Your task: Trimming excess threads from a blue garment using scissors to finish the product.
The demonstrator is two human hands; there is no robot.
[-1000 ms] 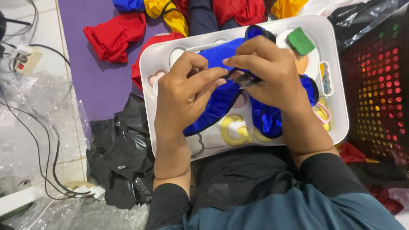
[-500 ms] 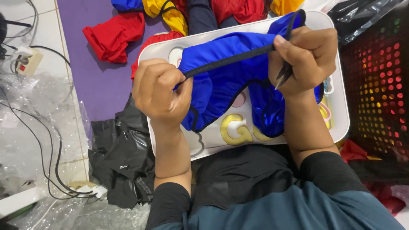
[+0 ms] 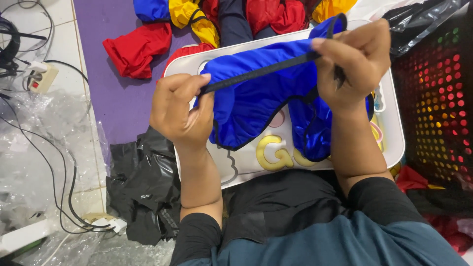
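Tiled floor with purple mat (image 3: 116, 106); white tray (image 3: 394, 143) on the lap at frame centre. Left hand (image 3: 180, 111) and right hand (image 3: 352, 64) each pinch the black band of a blue garment (image 3: 256, 98), stretched above the tray. Coloured garments (image 3: 197, 19) at upper frame.

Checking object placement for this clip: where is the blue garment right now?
In the head view, the blue garment hangs mid-frame over the white tray, its dark waistband stretched between the left hand and right hand.
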